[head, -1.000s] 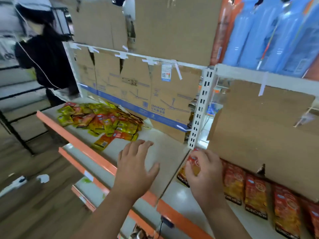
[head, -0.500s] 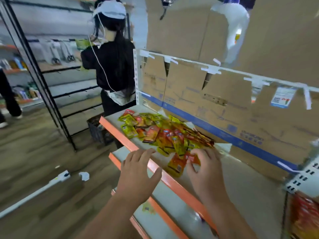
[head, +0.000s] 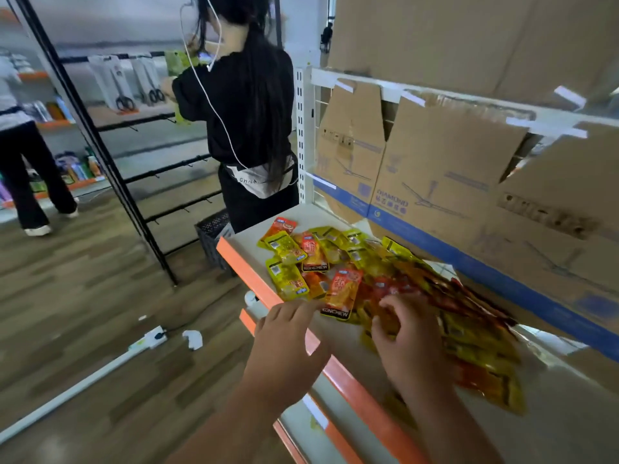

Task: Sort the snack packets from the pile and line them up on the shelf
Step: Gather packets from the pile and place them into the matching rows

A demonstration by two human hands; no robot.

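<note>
On the shelf (head: 246, 236), behind its orange lip (head: 242, 266), the pile (head: 355, 262) lies loose against the cardboard (head: 435, 182), with yellow and orange-red packets mixed and overlapping. At the near edge the left hand (head: 288, 339) hovers over the lip with fingers straight and apart, holding nothing, just beside an orange packet (head: 341, 293). Further right, the right hand (head: 412, 346) is down on the pile with its fingers curled into the packets. Blur hides whether they have pinched one, so I cannot tell.

The step looks to be picking one kind out of the mix. It would go best taking one colour at a time and lifting from the top layer rather than dragging from beneath. The packets look slick and would likely slide toward the lip. The left hand is well placed to take the orange packet or to steady that edge.
</note>
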